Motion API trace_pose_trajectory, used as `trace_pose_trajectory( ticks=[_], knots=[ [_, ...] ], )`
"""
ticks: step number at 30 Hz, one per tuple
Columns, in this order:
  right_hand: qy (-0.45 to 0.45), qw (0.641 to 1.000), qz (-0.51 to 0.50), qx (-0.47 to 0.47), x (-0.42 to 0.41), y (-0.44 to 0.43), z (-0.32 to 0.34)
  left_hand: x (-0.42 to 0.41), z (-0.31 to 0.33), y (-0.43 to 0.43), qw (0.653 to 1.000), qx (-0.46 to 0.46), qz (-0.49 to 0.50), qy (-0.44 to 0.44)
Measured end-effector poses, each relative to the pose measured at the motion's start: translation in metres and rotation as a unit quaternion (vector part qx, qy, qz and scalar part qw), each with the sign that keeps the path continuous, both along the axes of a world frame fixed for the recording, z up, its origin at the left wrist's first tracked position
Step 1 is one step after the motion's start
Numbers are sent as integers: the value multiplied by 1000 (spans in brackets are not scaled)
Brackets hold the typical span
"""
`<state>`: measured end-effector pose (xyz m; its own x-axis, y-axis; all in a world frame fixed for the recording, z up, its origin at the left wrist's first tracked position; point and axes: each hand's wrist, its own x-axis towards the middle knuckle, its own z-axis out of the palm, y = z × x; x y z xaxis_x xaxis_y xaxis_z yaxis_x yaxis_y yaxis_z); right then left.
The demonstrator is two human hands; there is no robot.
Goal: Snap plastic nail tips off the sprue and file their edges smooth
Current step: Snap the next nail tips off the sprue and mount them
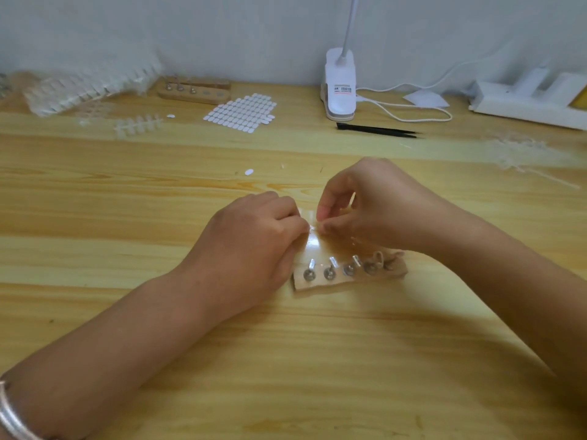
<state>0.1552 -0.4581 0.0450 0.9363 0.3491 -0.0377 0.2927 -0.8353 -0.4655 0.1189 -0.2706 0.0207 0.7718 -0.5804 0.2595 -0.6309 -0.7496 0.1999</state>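
Pinching now: left hand (254, 239) and right hand (378, 211) brought together at the centre of the counter (127, 249), fingertips almost meeting.
Left fingers (286, 214): curled, gripping the left edge of a small clear plastic piece (313, 241).
Right fingers (324, 208): curled, with thumb and forefinger nipping the same piece at its far right corner.
Clear piece: glossy, held between both hands, above or just beyond a wooden holder (349, 276). Too blurred to tell nail tip from sprue fragment, or touching the holder from clear of it.
Holder: on the near side of the fingertips, with a row of metal pegs (329, 271) along its top, its left end hidden under the left hand.
Done so far: judged partly under way. Loose heap of thin plastic scraps (521, 150) at far right, suggesting some tips already snapped off.
Left to do: large pile of clear sprues (89, 87) at far left and one short sprue strip (138, 123) just nearer, both seemingly untouched. No file in sight, so smoothing probably outstanding.
Elsewhere: sheet of white oval stickers (241, 111), second wooden holder (193, 90), clip lamp (340, 84) and black tweezers (378, 130), all along the far side, well apart from the hands.
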Motion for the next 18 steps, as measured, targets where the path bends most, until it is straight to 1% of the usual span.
trace_pose_trajectory(
  ticks=[4,7,9,12,15,16,17,18],
  knots=[
    [-19,998,39,40,-6,-8,3,0,-2,-1,1000,-7,4,-14],
    [-28,989,41,140,-11,-16,14,-1,-2,-2,1000,-2,6,-6],
    [0,980,56,190,-13,-26,25,2,0,1,1000,-20,5,19],
    [68,973,110,193,-17,-42,37,7,4,4,990,-100,20,93],
    [108,969,144,170,-23,-49,34,2,11,1,959,-229,53,157],
    [110,968,151,168,-25,-50,31,-3,12,-2,953,-251,51,164],
    [106,967,158,169,-26,-51,29,-8,12,-6,954,-247,40,166],
    [103,966,162,172,-26,-51,27,-14,12,-10,960,-224,28,163]
  ],
)
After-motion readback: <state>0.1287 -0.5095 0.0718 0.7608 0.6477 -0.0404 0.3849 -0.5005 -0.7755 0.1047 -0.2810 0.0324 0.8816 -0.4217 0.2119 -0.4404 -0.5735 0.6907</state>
